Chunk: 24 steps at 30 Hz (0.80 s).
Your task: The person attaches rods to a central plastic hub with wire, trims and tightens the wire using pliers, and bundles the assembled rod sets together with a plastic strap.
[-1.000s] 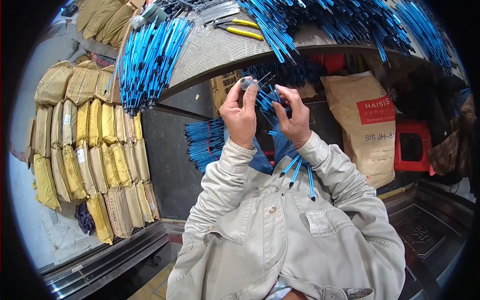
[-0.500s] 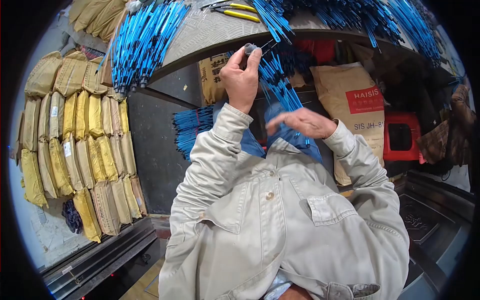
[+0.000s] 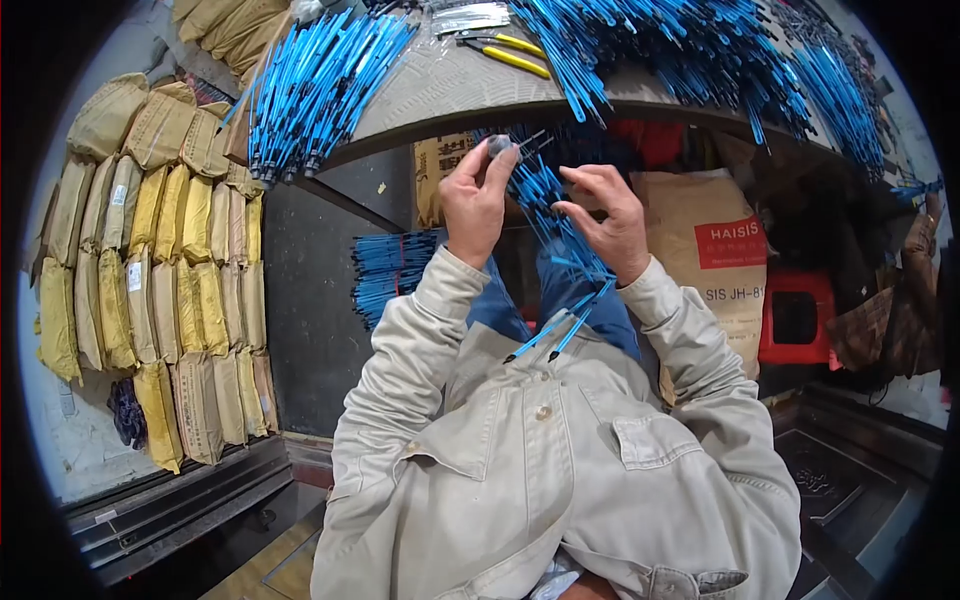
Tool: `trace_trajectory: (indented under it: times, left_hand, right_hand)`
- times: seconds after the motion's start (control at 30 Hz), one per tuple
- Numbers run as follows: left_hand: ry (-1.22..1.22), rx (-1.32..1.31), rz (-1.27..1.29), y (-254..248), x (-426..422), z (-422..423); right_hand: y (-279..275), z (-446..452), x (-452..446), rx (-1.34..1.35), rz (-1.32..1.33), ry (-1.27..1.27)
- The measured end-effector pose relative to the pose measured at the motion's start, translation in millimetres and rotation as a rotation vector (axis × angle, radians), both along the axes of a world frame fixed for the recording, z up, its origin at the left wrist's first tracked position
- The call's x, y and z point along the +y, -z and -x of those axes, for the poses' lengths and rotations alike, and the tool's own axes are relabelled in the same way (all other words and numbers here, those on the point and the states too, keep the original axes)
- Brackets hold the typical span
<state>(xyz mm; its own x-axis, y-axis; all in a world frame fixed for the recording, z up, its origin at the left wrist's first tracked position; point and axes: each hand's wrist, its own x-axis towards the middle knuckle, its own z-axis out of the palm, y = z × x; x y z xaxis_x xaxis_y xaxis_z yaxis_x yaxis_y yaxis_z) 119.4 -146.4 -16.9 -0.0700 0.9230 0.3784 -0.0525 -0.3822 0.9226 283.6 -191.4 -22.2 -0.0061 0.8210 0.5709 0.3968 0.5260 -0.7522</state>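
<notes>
My left hand (image 3: 474, 200) is raised below the table edge, thumb and fingers pinched round a small grey piece (image 3: 499, 146) with thin dark prongs pointing right. Beside it, my right hand (image 3: 608, 220) has its thumb and fingers apart, with nothing visible between them. Between and below the hands hangs a loose bunch of blue sticks with black parts (image 3: 548, 205), reaching down over my lap. A few of its sticks (image 3: 565, 332) lie across the jacket front, black tips toward me.
On the table (image 3: 440, 85) lie piles of blue sticks (image 3: 325, 85) and yellow-handled pliers (image 3: 515, 60). Wrapped packages (image 3: 185, 220) are stacked at left. A bundle of blue sticks (image 3: 385, 270) lies under the table. At right stand a paper sack (image 3: 700, 290) and a red stool (image 3: 825, 320).
My right hand has swung from over my lap up beside the bunch, its fingers parting. My left hand keeps the grey piece. Some sticks now lie across the jacket front.
</notes>
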Motion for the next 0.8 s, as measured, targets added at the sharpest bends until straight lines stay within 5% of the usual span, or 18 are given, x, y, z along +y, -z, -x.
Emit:
trace_trajectory:
  times: [0.4, 0.8]
  left_hand:
    - [-0.027, -0.078, 0.080, -1.9, -6.8, -2.8]
    - [-0.006, 0.000, 0.118, 0.6, -11.6, 2.0]
  right_hand:
    - [13.8, 7.9, 26.1, -0.202, -0.307, 0.017]
    - [14.7, 2.9, 33.4, -0.328, -0.314, -0.087]
